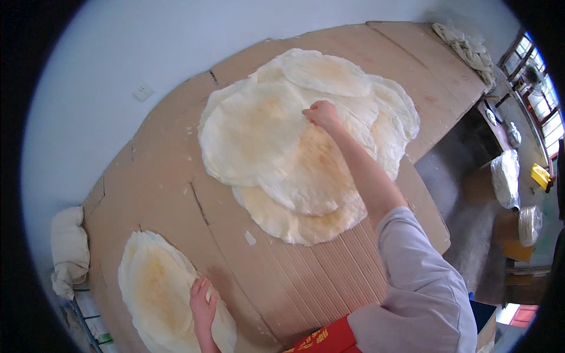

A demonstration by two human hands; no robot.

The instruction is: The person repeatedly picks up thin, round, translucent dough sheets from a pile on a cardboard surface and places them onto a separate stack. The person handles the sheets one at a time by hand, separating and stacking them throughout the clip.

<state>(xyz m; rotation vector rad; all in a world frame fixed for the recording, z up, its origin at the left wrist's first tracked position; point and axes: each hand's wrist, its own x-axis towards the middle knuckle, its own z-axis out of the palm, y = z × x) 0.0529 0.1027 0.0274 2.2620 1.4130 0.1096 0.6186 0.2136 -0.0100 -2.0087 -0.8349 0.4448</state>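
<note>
Large thin, pale flatbreads with browned middles lie in an overlapping, spread-out pile (251, 128) before me. My right hand (323, 114) reaches over this pile, its fingers pinched together at the right edge of a wide upper flatbread. Beneath my right forearm shows another flatbread (324, 163) with a browner surface. At the lower left lies a second stack of flatbreads (159, 287), longer than it is wide as seen from here. My left hand (204, 302) rests on its right edge with the fingers slightly apart, gripping nothing that I can see.
Cardboard sheets (154, 185) cover the work surface, with seams and small scraps on them. A white wall with a socket (143, 91) borders the far side. Folded cloth (70, 247) sits at the left edge. Plastic-wrapped stacks (505, 178) stand right, beyond a floor gap.
</note>
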